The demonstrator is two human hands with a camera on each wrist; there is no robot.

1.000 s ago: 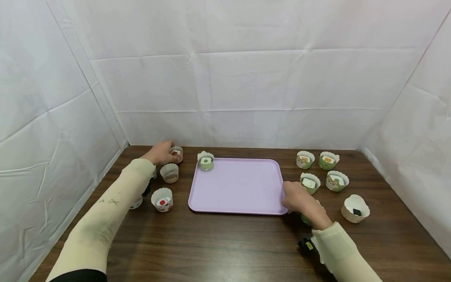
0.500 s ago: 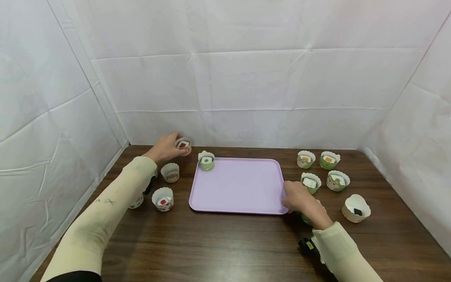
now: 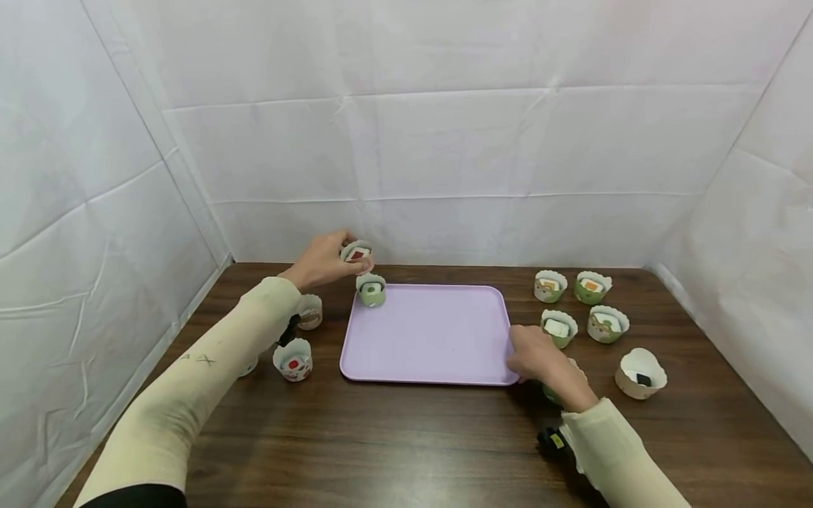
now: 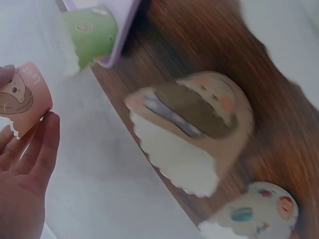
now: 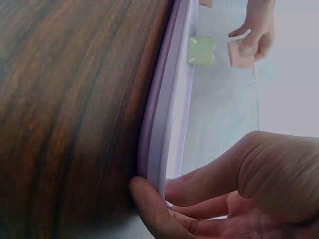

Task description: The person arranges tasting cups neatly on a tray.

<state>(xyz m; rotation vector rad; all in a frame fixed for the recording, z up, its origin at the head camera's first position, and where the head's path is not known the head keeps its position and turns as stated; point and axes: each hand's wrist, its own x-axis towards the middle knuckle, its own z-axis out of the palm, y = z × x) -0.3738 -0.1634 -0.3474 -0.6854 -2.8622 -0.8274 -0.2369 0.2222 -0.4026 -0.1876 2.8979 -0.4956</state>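
Note:
My left hand [image 3: 325,259] grips a pink paper baking cup [image 4: 32,99] between thumb and fingers, raised above the tray's far left corner. Inside that cup lies a small white piece with a red top, seen in the head view. Just below it, a green baking cup [image 3: 371,297] with a white and green piece sits on the far left corner of the lilac tray [image 3: 432,331]. At the tray's near right corner my right hand [image 3: 538,358] pinches the rim, thumb above and a finger underneath, as the right wrist view shows.
Several filled baking cups stand right of the tray, including a cream cup [image 3: 640,375] and a green cup [image 3: 607,326]. Left of it are a red-patterned cup [image 3: 293,360] and a brown cup [image 3: 310,312]. A white cloth wall [image 3: 444,155] borders the brown table [image 3: 394,444].
My left hand has lifted the pink baking cup off the table's far left and carried it right, over to the green cup. The right hand keeps its place at the tray corner.

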